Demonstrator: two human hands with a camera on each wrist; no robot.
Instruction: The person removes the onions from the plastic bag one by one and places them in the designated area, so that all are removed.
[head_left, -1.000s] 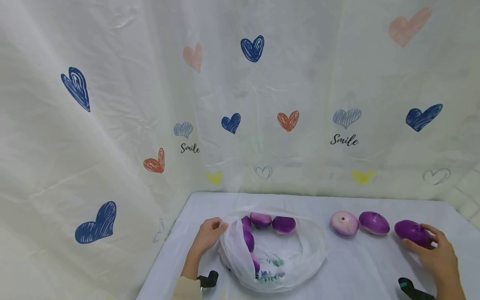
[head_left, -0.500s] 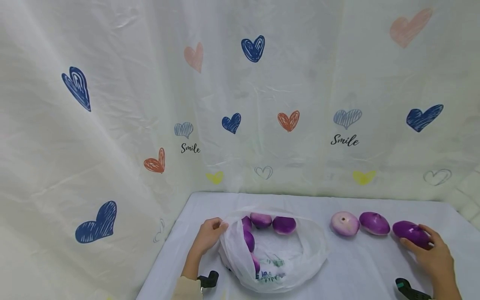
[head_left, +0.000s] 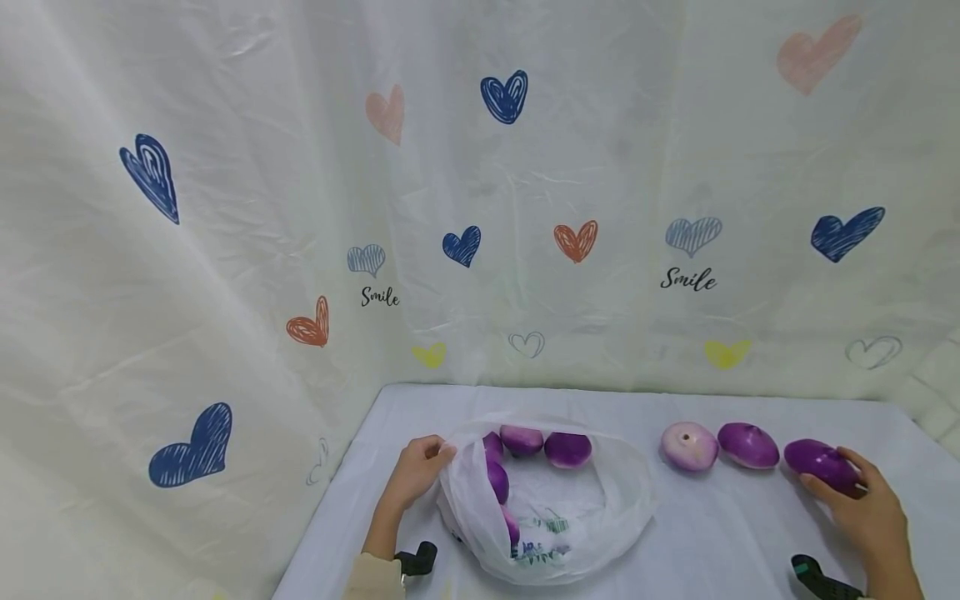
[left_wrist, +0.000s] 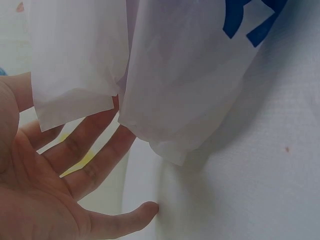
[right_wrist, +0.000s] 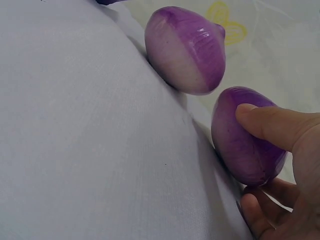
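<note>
My right hand (head_left: 870,508) grips a purple onion (head_left: 823,467) at the right of the table; in the right wrist view the thumb lies on this onion (right_wrist: 245,137) and the other fingers curl beneath it. Left of it lie a second purple onion (head_left: 748,446) and a paler onion (head_left: 689,447). My left hand (head_left: 417,471) pinches the left rim of a white plastic bag (head_left: 630,508), which stands with its mouth wide. Inside the bag, several purple onions (head_left: 567,450) sit along its back and left. The left wrist view shows the bag (left_wrist: 180,85) hanging over spread lower fingers.
A white cloth covers the table (head_left: 705,542). Behind and to the left hangs a pale curtain (head_left: 622,150) printed with hearts. A dark device is strapped at each wrist, near the table's front.
Over the last second my right hand and its onion have shifted slightly left, toward the other two onions. The left hand and the bag look unmoved.
</note>
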